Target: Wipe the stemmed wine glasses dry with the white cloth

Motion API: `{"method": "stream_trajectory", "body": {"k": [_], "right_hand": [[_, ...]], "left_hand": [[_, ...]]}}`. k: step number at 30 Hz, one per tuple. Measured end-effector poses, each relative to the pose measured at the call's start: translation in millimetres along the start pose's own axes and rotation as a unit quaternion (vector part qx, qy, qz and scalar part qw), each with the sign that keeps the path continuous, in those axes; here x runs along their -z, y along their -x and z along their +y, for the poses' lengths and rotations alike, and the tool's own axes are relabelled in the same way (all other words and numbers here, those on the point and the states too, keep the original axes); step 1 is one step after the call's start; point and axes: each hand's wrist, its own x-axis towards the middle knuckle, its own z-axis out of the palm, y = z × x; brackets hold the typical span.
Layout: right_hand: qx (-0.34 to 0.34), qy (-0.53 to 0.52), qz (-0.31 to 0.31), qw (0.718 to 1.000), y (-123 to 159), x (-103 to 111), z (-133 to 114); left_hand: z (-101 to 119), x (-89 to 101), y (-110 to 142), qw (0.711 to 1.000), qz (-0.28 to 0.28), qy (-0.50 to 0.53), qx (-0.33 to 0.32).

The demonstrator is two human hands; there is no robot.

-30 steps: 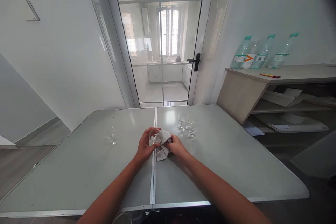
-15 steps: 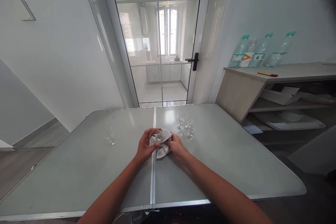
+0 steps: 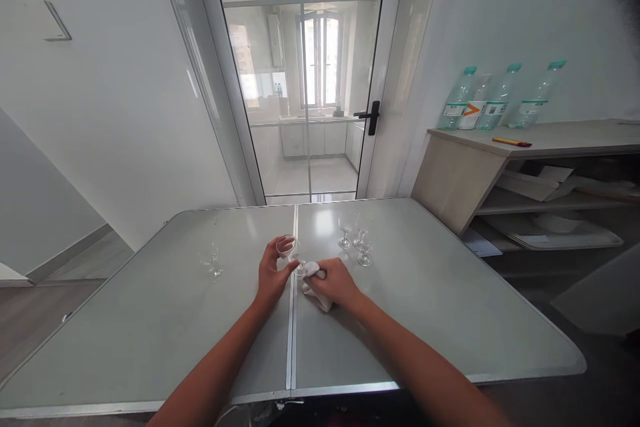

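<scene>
Over the table's middle seam, my left hand (image 3: pixel 273 273) is closed around the bowl of a small clear stemmed glass (image 3: pixel 287 247). The glass is tilted, its bowl up and to the left and its foot toward the right. My right hand (image 3: pixel 336 280) grips a crumpled white cloth (image 3: pixel 316 293), which lies against the foot of the glass. Part of the cloth hangs down below my fingers. Several similar stemmed glasses (image 3: pixel 365 257) stand just beyond my right hand. Another clear glass (image 3: pixel 215 270) is alone on the left half of the table.
The pale glass-topped table (image 3: pixel 190 340) has a metal edge and a central seam. At the right, a wooden shelf unit (image 3: pixel 460 173) bears several plastic bottles (image 3: pixel 493 107) and a yellow-red stick-like item (image 3: pixel 512 142). Behind the table is a glazed door (image 3: pixel 330 147) with a black handle (image 3: pixel 373 118).
The glass has tipped from facing me to lying aslant, its foot now toward the right. My right hand has moved the cloth from the bowl down to the foot.
</scene>
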Motion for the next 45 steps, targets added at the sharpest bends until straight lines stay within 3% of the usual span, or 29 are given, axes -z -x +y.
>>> {"method": "stream_trajectory", "body": {"k": [4, 8, 13, 23, 31, 36, 45], "right_hand": [[0.098, 0.17, -0.116, 0.974, 8.2, 1.0, -13.5], [0.072, 0.294, -0.13, 0.944, 14.1, -1.7, -22.0], [0.08, 0.31, -0.162, 0.933, 16.9, -6.9, -22.0], [0.049, 0.335, -0.167, 0.926, 20.5, -15.0, -22.4], [-0.072, 0.395, -0.157, 0.902, 17.4, -18.6, -11.0], [-0.147, 0.402, -0.146, 0.892, 10.0, -5.4, -5.7], [-0.209, 0.376, -0.113, 0.896, 0.2, 17.1, 9.2]], "left_hand": [[1.4, -0.1, 1.5, 0.998, -0.007, -0.049, 0.034], [2.4, -1.1, 3.7, 0.995, -0.028, -0.08, 0.049], [-0.5, -3.4, 5.6, 0.993, -0.052, -0.096, 0.047], [-1.9, -6.6, 4.5, 0.991, -0.092, -0.089, 0.04], [2.0, -4.4, 3.2, 0.991, -0.09, -0.088, 0.038], [2.9, -3.6, 3.1, 0.991, -0.079, -0.1, 0.044], [-3.6, -0.9, 2.9, 0.989, -0.063, -0.12, 0.063]]}}
